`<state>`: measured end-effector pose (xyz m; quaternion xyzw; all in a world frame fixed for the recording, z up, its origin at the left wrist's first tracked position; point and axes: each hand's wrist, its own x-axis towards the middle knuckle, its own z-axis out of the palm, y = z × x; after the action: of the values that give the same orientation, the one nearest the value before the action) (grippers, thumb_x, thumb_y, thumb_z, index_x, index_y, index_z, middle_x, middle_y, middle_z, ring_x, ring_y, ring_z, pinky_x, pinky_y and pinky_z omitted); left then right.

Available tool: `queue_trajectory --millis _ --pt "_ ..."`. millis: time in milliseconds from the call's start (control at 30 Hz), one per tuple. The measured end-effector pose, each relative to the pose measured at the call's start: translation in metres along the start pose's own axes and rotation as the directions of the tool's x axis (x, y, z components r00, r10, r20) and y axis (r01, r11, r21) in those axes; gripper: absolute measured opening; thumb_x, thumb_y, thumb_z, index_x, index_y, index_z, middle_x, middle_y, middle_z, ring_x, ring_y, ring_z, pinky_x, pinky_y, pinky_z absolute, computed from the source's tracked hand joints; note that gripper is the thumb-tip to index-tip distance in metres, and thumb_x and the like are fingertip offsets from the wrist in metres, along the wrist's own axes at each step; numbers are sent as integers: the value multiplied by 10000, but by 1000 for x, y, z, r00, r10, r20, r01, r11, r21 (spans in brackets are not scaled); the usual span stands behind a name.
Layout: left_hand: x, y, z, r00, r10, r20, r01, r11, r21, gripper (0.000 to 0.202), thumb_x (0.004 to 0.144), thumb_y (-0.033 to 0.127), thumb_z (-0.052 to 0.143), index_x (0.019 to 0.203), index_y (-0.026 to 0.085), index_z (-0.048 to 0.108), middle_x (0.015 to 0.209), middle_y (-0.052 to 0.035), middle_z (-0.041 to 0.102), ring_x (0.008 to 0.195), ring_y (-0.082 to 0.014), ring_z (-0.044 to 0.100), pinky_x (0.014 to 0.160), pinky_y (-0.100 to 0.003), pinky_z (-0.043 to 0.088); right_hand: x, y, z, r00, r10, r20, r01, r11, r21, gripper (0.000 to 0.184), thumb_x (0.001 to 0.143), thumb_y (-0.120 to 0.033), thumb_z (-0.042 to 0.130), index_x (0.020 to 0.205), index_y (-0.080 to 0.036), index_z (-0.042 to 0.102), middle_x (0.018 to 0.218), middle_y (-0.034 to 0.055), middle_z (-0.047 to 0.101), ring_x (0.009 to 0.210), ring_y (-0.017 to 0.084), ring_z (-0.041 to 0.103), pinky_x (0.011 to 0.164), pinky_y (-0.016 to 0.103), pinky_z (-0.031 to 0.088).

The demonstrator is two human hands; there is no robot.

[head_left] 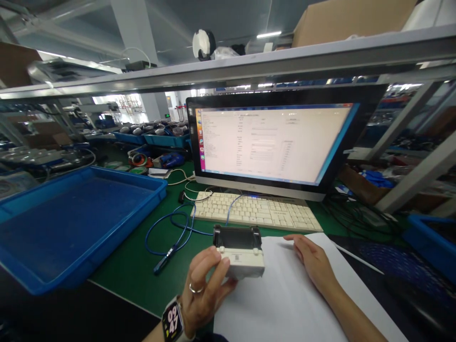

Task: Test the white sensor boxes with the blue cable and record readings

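Note:
My left hand (204, 287), with a ring and a smartwatch, grips a small boxy device (242, 261) by its left side. The device has a pale lower housing bearing a small printed code and a black upper part; its exact kind I cannot make out. It is raised above the left edge of a white paper sheet (281, 299). My right hand (313, 261) rests over the sheet to the right of the device, index finger stretched out and nothing visible in it. A blue cable (174, 249) lies coiled on the green mat, left of the device.
A white keyboard (256, 211) lies beyond the device, before a lit monitor (270, 142). On the left stands a large blue tray (81, 204). A white pen-like stick (359, 259) lies at the right. Overhead runs a shelf (228, 69) with a cardboard box (349, 21).

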<state>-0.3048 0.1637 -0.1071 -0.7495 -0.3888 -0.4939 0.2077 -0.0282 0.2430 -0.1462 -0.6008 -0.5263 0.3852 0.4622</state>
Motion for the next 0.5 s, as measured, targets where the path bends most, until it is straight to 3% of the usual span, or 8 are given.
queue_trajectory --millis 100,267,367,500 --pt "0 -2 -3 1000 0 1 0 1000 6 418 698 104 744 1054 77 527 1088 -96 455 1092 -222 502 924 -326 526 0 -1 0 1000 9 -1 -9 1000 6 517 703 -642 535 817 -155 662 505 -39 356 472 98 283 434 235 211" --pt "3 -2 -6 1000 -11 -7 11 999 40 412 708 104 735 1061 96 522 1072 -89 460 1086 -211 502 916 -308 524 0 4 -1 1000 5 0 -5 1000 3 476 716 -617 542 812 -169 669 618 4 512 517 105 345 467 239 278" --pt "7 -6 -11 1000 3 -10 -3 999 50 429 721 98 721 1090 102 503 1060 -89 462 1065 -202 510 912 -301 512 0 5 -1 1000 -6 8 6 1000 0 459 740 -599 529 825 -171 672 613 3 513 515 106 344 464 240 276" --pt "7 -45 -40 994 -98 -51 106 976 190 657 659 176 786 1216 119 442 1088 -100 466 1010 -220 532 841 -324 514 0 2 0 1000 -31 -6 31 1000 -1 452 760 -586 510 814 -168 673 589 2 508 509 112 375 460 240 294"
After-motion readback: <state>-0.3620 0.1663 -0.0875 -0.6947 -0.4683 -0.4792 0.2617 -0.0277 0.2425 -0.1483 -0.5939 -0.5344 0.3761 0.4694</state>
